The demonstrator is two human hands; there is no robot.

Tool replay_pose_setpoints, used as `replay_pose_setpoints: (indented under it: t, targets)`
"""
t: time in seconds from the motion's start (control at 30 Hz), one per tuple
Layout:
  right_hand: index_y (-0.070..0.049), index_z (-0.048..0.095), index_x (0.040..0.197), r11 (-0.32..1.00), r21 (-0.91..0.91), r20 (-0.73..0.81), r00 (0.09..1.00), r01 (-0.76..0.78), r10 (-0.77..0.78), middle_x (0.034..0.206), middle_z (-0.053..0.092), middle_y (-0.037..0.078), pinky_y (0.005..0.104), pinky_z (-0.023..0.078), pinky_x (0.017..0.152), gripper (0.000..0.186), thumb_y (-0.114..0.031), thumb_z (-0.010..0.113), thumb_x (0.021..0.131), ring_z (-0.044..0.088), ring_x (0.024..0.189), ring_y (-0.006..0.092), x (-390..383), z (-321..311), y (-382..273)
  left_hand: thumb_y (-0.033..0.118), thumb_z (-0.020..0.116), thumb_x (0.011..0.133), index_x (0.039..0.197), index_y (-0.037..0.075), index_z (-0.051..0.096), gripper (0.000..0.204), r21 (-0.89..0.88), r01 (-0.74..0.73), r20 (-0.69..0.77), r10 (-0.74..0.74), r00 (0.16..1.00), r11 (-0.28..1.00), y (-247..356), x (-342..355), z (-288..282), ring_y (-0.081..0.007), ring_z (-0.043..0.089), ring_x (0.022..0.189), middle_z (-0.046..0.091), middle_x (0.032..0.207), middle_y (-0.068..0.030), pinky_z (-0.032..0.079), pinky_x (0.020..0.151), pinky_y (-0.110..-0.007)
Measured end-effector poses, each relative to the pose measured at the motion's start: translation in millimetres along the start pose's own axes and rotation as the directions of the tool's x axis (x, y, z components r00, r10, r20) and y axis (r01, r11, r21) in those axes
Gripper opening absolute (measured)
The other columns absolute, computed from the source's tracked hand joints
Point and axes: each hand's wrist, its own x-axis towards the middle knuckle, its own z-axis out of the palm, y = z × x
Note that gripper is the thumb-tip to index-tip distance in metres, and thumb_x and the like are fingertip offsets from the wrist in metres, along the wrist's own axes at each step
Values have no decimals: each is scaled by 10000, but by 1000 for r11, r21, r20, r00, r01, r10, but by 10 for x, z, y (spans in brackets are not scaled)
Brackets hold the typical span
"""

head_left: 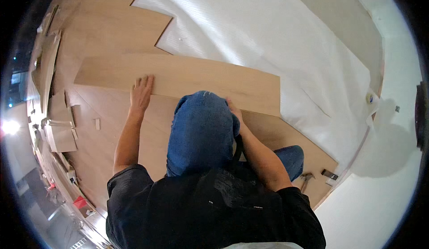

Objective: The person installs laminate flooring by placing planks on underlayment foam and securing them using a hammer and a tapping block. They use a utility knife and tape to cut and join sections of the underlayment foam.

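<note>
A long light-brown floor plank [196,75] lies crosswise in front of my raised knee. Its left part overlaps the laid boards, and its right end lies over the white underlay [268,39]. My left hand [142,89] rests on the plank's near edge, with its fingers stretched out over the top face. At the same edge, just right of the knee, is my right hand [234,110]. The knee hides most of that hand, so its grip is not visible.
Laid boards [111,128] spread left and around me, ending in a stepped edge. Board offcuts [60,128] are piled at far left. A hammer [307,182] and a small dark block [330,174] lie by the right wall [380,195]. A tape roll [370,98] is farther along it.
</note>
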Motion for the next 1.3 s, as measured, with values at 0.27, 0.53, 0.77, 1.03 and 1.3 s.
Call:
replay_pose_setpoints:
  t: [0.27, 0.53, 0.77, 1.03, 1.3]
  targets:
    - [-20, 570, 1356, 908, -385, -44, 986, -165, 160, 1213, 688, 115, 359, 556, 951, 336, -209, 566, 1077, 654, 1116, 244, 230, 110, 93, 40, 534, 1007, 1633, 181, 280, 690, 43, 394, 263, -391, 882, 918, -898, -724, 1073, -374, 417, 1451, 336, 1664, -83, 454, 1123, -509]
    - [-13, 590, 1330, 730, -629, -112, 960, -268, 256, 1180, 696, 108, 342, 551, 927, 319, -206, 566, 1078, 659, 1084, 226, 240, 97, -204, 32, 589, 988, 1654, 196, 228, 775, 224, 526, 571, -548, 611, 820, -1868, -1242, 1710, -325, 410, 1476, 311, 1684, -85, 445, 1159, -478]
    - [-6, 608, 1307, 504, -846, -62, 971, -175, 233, 1151, 702, 102, 327, 547, 907, 306, -204, 566, 1078, 663, 1056, 210, 577, 605, -872, 42, 527, 963, 1526, 118, 477, 570, -322, 505, 329, -405, 853, 801, -1434, 1287, 1313, -353, 490, 1395, 481, 1561, -147, 408, 1157, -442]
    - [43, 662, 1176, -81, -953, 304, 909, 293, -285, 990, 718, 62, 306, 545, 857, 287, -203, 554, 1075, 671, 916, 149, 2222, 2885, -2389, 521, 395, 1078, 1614, 233, 364, 609, -576, 239, -22, -307, 952, 782, 1168, 4281, 1041, -321, 145, 1590, 227, 1710, -110, 109, 1300, -505]
    - [12, 562, 1364, -885, -434, 745, 620, 168, -247, 1426, 548, 236, 475, 399, 1146, 444, -172, 633, 966, 487, 1360, 398, 4293, 4385, -3719, 502, 423, 1067, 1594, 370, 384, 545, -599, 266, 113, -249, 962, 755, 1215, 4419, 950, -331, 54, 1604, 136, 1740, -67, 42, 1304, -522]
